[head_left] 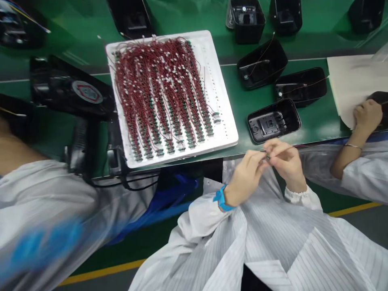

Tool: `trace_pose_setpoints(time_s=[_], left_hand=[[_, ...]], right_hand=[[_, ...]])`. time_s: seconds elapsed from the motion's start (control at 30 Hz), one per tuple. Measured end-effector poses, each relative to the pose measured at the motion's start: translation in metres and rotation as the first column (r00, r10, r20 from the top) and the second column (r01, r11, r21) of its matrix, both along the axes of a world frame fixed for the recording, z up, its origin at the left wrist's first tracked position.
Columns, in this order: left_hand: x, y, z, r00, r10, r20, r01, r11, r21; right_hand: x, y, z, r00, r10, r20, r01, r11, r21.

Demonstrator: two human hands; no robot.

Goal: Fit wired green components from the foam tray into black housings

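Both hands, left (246,174) and right (286,161), pinch a small part (268,156) (fingertips together) beside the shell (273,121), tray (222,101) within reach.

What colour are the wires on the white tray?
Dark red wires on the tray, seen in the head view.

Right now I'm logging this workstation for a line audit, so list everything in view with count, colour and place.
tray: one, white, centre of the bench
wired boards: many, red wires, in rows filling the tray
open shells: three, black, on the green belt right of the tray
deep housings: several, black, along the far edge
sheet: one, cream, far right
co-worker's hand: one, right, on the sheet
fan unit: one, black, left of the tray
small part: one, dark, pinched between both hands
left hand: blue wristband
right hand: white cuff
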State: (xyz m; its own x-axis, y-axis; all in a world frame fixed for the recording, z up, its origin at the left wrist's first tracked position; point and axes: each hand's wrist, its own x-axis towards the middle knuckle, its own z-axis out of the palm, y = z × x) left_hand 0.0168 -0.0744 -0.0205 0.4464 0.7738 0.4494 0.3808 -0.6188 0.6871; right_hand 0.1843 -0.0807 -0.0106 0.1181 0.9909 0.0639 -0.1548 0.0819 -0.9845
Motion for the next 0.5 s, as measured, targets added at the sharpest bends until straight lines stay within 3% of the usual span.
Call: trace_pose_setpoints(time_s=[0.17, 0.33, 0.4, 0.5], left_hand=[[-0.002, 0.044, 0.001, 0.992, -0.125, 0.024, 0.127, 0.958, -0.258], [-0.005, 0.056, 0.009, 0.972, -0.214, 0.096, 0.234, 0.855, -0.463], [-0.001, 0.058, 0.011, 0.967, -0.234, 0.098, 0.252, 0.832, -0.494], [0.003, 0.068, 0.022, 0.972, -0.236, 0.0, 0.207, 0.854, -0.477]], right_hand=[[0.001, 0.015, -0.013, 0.991, -0.07, 0.113, 0.081, 0.992, -0.098], [0.005, 0.021, -0.013, 0.988, -0.117, 0.104, 0.132, 0.979, -0.153], [0.003, 0.021, -0.01, 0.978, -0.16, 0.134, 0.177, 0.976, -0.127], [-0.003, 0.023, -0.004, 0.938, -0.217, 0.27, 0.239, 0.969, -0.053]])
